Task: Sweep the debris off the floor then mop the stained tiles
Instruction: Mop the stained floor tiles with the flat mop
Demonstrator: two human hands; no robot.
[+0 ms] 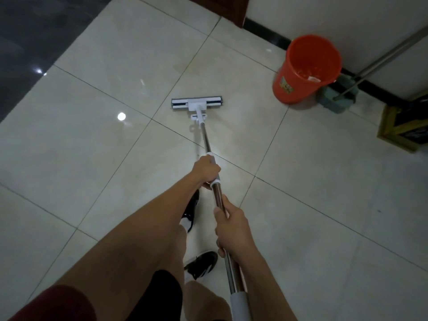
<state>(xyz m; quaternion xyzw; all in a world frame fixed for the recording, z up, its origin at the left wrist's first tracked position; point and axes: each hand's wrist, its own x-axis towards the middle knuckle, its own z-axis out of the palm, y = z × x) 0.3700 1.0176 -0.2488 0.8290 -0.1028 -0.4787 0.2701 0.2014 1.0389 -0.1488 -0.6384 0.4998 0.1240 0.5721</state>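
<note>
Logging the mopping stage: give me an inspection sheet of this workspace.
Surface: pale glossy floor tiles with dark grout lines; a faint yellowish stain beyond the mop head.
Job's things: mop, head flat on the tiles, shaft angled back to the person.
Clutter: orange bucket by the wall; a second mop leaning there; wooden crate at right.
Grippers: left hand grips the grey sleeve; right hand grips the shaft lower down.
Cables: nothing seen.
Surroundings: white wall with black skirting; dark floor at far left.
</note>
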